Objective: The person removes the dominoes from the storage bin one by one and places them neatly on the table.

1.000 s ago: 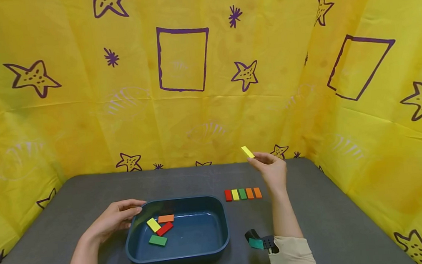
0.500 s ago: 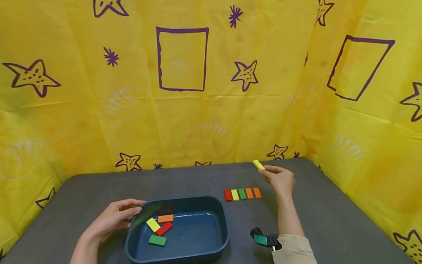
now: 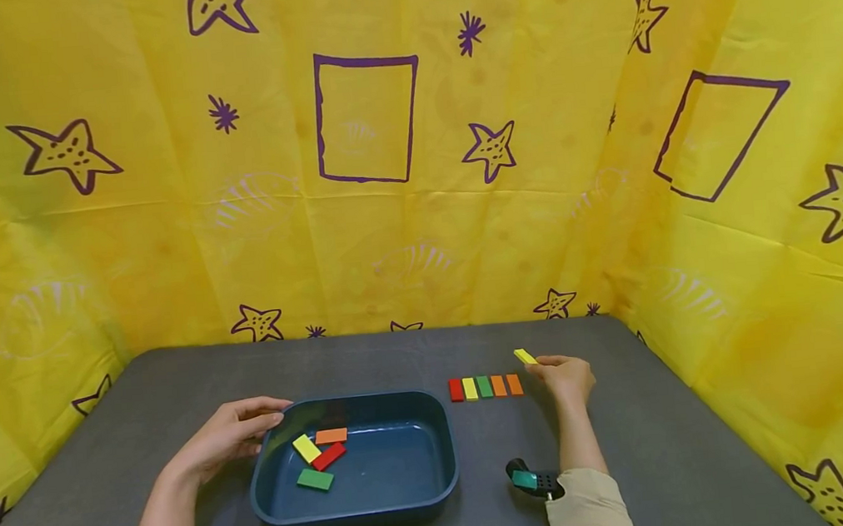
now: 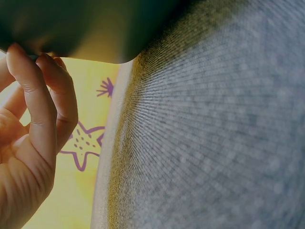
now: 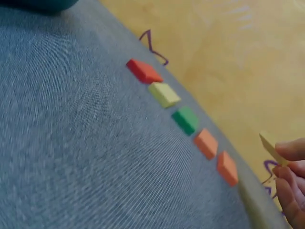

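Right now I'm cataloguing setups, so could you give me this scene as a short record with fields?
Right grip: pinches a yellow block, apart from the row
Left grip: holds the dark blue tub at its far left corner
In the tub: orange block, red block, green block, another yellow block
On the table: five blocks in a row; left to right red, yellow, green, orange, orange
Backdrop: yellow patterned cloth

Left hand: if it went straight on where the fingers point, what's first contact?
The blue tray. The left hand already appears to touch its far left corner, so no free gap shows ahead, though exact depth is hard to read.
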A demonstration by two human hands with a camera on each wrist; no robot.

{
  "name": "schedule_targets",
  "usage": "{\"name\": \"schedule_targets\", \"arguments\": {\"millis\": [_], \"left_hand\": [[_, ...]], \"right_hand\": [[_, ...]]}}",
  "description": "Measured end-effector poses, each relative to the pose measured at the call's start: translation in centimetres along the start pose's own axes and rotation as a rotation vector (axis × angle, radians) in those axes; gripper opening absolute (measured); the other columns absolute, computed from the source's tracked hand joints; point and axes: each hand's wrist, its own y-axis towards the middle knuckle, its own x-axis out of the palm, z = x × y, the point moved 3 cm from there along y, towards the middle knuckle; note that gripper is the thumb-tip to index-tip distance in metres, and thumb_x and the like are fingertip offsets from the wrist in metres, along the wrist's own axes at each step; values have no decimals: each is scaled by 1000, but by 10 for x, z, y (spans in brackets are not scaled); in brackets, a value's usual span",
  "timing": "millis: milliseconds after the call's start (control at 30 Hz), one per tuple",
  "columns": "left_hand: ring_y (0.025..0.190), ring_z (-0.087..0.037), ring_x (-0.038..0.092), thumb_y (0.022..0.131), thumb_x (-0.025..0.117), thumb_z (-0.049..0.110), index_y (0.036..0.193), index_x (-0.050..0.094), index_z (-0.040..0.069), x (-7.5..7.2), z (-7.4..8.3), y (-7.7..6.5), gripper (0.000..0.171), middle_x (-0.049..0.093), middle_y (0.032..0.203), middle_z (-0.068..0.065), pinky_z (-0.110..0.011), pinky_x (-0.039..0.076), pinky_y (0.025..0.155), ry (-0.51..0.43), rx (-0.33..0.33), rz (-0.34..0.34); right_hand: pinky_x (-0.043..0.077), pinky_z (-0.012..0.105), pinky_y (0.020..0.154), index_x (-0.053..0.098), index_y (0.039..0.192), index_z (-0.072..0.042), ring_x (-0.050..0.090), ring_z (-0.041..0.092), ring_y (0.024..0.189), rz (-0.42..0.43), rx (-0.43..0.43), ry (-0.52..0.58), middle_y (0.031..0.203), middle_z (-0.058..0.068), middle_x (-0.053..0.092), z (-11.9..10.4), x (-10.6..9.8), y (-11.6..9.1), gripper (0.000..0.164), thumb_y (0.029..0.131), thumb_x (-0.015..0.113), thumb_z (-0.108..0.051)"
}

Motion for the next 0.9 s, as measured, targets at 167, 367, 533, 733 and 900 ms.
{"name": "schedule_targets", "arguments": {"millis": [167,367,533,733,900], "left_hand": [[82,-18,64,90,58,36,130,51,2,0,0,0,53,67,108,-6,-29,54,68,2,1,1],[81,-17,63,91,58,36,131,50,2,0,0,0,53,66,107,-6,-28,54,67,3,5,-4],[82,-18,64,91,57,35,131,50,2,0,0,-1,53,66,108,-7,-29,54,68,1,8,-7],[83,-18,64,91,57,36,131,50,2,0,0,0,54,66,108,-7,-28,54,68,7,5,-6],[82,-18,64,91,58,36,131,50,2,0,1,0,54,66,108,-6,-28,54,68,6,3,-8]], "right_hand": [[39,22,51,75,90,-5,62,24,71,6,2,-54,68,10,71,10,4,3,30,66,82,-22],[40,21,47,76,88,-5,59,10,51,-9,8,-91,62,6,70,14,5,4,31,64,83,-22],[38,22,53,76,87,-6,62,24,73,-13,-5,-140,63,5,70,16,3,2,29,65,82,-24],[45,39,73,76,87,-8,57,41,94,-47,-21,-225,82,13,73,17,2,1,29,66,80,-27],[46,48,82,76,83,-7,55,46,99,-74,-17,-288,103,21,68,16,-1,0,30,64,80,-29]]}}
